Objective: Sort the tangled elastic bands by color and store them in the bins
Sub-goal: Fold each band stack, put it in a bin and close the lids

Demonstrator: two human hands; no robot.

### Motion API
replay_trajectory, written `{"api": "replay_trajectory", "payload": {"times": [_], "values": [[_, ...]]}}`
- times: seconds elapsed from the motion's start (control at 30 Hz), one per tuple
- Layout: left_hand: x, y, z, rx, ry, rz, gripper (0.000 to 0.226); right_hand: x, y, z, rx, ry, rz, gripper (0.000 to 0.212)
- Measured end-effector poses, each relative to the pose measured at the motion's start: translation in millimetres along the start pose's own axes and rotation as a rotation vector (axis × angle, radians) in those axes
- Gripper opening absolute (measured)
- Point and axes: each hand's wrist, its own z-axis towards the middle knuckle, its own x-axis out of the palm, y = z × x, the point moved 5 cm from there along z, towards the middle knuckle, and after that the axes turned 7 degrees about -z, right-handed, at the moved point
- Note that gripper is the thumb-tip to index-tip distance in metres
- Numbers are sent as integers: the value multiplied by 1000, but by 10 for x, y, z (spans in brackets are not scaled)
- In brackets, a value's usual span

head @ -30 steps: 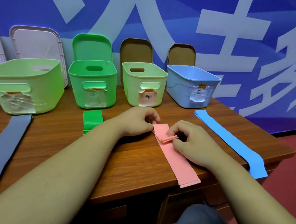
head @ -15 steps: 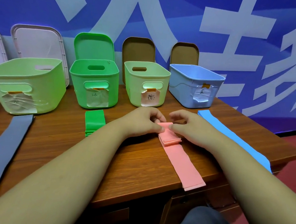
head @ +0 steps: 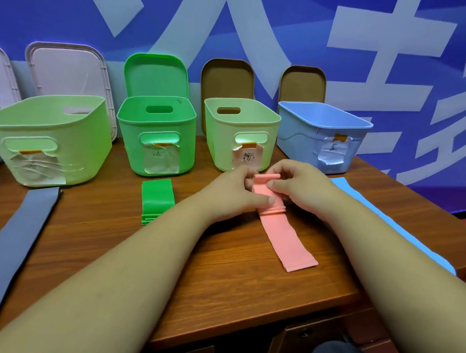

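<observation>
both hands fold pink band farther; loose tail shorter.

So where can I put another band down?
Bare wood between the grey band and the folded green band. Smaller patch near the front edge, between the left forearm and the pink band. Crowded: along the bins, and where the left hand and right hand grip it.

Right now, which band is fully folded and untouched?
The green band, stacked before the green bin. The pink band is part folded, held by the left hand and right hand; the grey band and blue band lie flat.
</observation>
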Motion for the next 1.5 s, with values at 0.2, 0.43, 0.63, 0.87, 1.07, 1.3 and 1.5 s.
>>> {"api": "replay_trajectory", "payload": {"times": [0.2, 0.43, 0.63, 0.87, 1.07, 1.3, 1.5], "values": [[9, -61, 36, 40, -105, 153, 42, -30, 85, 3, -28, -80, 62, 15], [52, -63, 2, 117, -71, 165, 35, -85, 19, -296, -19, -118, 76, 19], [52, -87, -73, 148, 74, 142, 39, -103, -20, -596, -47, -104, 27, 22], [41, -81, -119, 112, 218, 129, 48, -55, -49, -926, -106, -46, -35, 24], [55, -81, -139, 68, 252, 156, 34, 0, -91, -1112, -178, -5, -158, 32], [40, -117, -121, -2, 118, 263, 23, -13, -126, -1247, -244, 65, -157, 29], [67, -138, -128, 31, 110, 254, 14, 21, -141, -1256, -276, 29, -201, 27]]}}
